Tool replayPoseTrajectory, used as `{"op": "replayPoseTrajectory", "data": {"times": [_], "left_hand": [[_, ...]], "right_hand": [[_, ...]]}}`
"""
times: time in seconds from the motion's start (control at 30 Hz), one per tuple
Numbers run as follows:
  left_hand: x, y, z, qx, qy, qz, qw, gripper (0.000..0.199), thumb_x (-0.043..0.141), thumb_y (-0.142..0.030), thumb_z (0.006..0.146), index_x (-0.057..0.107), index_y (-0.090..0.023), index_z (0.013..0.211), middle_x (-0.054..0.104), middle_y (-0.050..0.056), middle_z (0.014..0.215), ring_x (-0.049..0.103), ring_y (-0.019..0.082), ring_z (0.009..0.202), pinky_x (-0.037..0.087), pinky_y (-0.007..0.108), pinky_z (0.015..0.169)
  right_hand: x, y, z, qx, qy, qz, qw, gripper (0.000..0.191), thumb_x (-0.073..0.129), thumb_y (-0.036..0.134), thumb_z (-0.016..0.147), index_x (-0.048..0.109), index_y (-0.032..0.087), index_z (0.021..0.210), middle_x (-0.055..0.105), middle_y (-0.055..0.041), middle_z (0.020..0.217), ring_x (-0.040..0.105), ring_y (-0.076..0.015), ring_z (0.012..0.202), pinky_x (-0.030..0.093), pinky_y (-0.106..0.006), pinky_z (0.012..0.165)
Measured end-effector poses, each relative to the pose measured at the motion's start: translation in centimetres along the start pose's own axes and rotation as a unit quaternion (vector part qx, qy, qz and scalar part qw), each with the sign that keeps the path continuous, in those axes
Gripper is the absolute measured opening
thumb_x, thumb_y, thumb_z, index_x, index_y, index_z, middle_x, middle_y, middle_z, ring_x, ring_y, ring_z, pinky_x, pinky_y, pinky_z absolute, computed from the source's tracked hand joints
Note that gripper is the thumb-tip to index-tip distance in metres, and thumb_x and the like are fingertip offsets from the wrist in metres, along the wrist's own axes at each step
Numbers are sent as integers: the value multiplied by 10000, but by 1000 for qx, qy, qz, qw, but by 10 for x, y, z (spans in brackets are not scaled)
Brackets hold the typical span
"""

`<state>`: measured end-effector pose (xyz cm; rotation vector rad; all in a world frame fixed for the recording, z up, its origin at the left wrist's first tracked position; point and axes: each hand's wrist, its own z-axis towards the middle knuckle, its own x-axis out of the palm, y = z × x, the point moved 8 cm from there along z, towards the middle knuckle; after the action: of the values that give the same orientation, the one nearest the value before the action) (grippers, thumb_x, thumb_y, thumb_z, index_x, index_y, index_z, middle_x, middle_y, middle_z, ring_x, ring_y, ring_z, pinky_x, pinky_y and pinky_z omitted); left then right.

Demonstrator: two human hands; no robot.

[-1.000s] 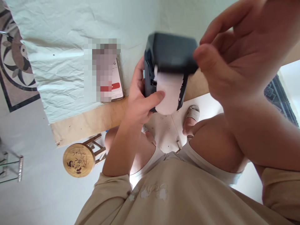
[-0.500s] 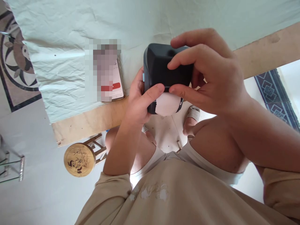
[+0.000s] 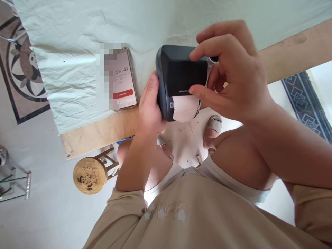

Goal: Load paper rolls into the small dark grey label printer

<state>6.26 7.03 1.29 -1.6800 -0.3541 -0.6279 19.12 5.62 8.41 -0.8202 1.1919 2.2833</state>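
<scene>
A dark label printer (image 3: pixel 186 74) with a glossy black lid is held up at the table's edge. White label paper (image 3: pixel 185 109) sticks out of its front slot and hangs downward. My left hand (image 3: pixel 151 107) grips the printer's left side, its thumb along the casing and the other fingers hidden underneath. Across the lid's right part reaches my right hand (image 3: pixel 233 69), with its thumb at the front edge and a fingertip near the back edge. A white rim with a dark centre (image 3: pixel 214 59) shows behind the right fingers; I cannot tell what it belongs to.
A phone (image 3: pixel 126 77) with a lit screen, partly blurred out, lies left of the printer on the pale green cloth (image 3: pixel 77 20). The wooden table edge (image 3: pixel 103 133) runs below. A round stool (image 3: pixel 89 174) stands at lower left, and a patterned mat (image 3: pixel 303 100) lies at right.
My left thumb has drawn back from the lid's front to the printer's left side. The printer has turned slightly, showing more of the lid. My right hand has shifted up a little.
</scene>
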Motion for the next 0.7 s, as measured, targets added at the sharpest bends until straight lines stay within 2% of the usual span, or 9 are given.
{"op": "replayPoseTrajectory", "data": {"times": [0.07, 0.2, 0.33, 0.4, 0.47, 0.53, 0.57, 0.63, 0.7], "left_hand": [[-2, 0, 1, 0, 1, 5, 1000, 307, 433, -470, 941, 631, -250, 1021, 693, 10, 1030, 632, 203, 1020, 495, 361, 892], [-4, -3, 2, 7, 8, 31, 999, 280, 481, -437, 929, 663, -240, 851, 692, 6, 869, 613, 212, 1048, 483, 350, 927], [-4, -2, 3, -9, 3, 28, 1000, 369, 467, -552, 900, 669, -244, 891, 716, 15, 969, 553, 264, 1219, 465, 369, 957], [-3, -1, 3, -22, 7, 29, 999, 436, 429, -606, 894, 667, -242, 933, 713, 22, 1045, 528, 262, 1267, 461, 362, 963], [-1, -1, 2, -29, 17, 47, 998, 355, 500, -559, 878, 645, -253, 986, 707, 22, 1070, 548, 257, 1242, 466, 341, 920], [-1, 0, 2, -29, 28, 68, 997, 294, 618, -470, 823, 608, -279, 1046, 706, 18, 1053, 601, 260, 1152, 469, 327, 832], [-3, 1, 3, -29, 29, 76, 996, 315, 650, -439, 799, 593, -294, 1074, 704, 18, 1049, 618, 263, 1114, 465, 327, 802], [-9, 3, 5, -22, 25, 83, 996, 367, 660, -448, 775, 578, -318, 1107, 696, 21, 1044, 623, 270, 1099, 463, 336, 799], [-14, 6, 9, -14, 29, 86, 996, 384, 644, -473, 769, 577, -335, 1121, 685, 21, 1033, 609, 272, 1130, 464, 347, 838]], "right_hand": [[1, 1, 0, -10, 11, 7, 1000, 422, 642, 255, 784, 528, 212, 1188, 492, -81, 1299, 492, -32, 688, 466, -212, 531], [3, 2, -1, -22, 19, -3, 1000, 460, 674, 295, 753, 529, 236, 1186, 485, -80, 1312, 449, -22, 637, 466, -225, 532], [-4, 6, 0, -35, -15, -11, 999, 456, 695, 335, 731, 570, 226, 1156, 508, -83, 1263, 459, -43, 673, 456, -234, 538], [-16, 11, 1, -44, -75, -30, 996, 376, 667, 418, 756, 616, 223, 1074, 579, -60, 961, 468, -88, 706, 421, -255, 545], [-26, 15, 1, -25, -133, -62, 989, 225, 577, 441, 822, 649, 237, 883, 451, -18, 607, 409, -99, 622, 371, -276, 558], [-30, 14, 1, 18, -160, -91, 983, 226, 514, 371, 859, 626, 235, 717, 336, 3, 471, 346, -82, 519, 343, -281, 548], [-30, 12, 1, 42, -156, -103, 982, 231, 506, 333, 861, 616, 229, 686, 371, 11, 470, 346, -68, 484, 351, -277, 540], [-30, 12, 1, 49, -158, -117, 979, 192, 522, 294, 852, 621, 212, 709, 520, 16, 552, 461, -62, 495, 401, -259, 543], [-31, 9, 0, 37, -169, -118, 978, 151, 524, 279, 857, 633, 190, 804, 641, 1, 721, 616, -95, 640, 455, -240, 578]]}}
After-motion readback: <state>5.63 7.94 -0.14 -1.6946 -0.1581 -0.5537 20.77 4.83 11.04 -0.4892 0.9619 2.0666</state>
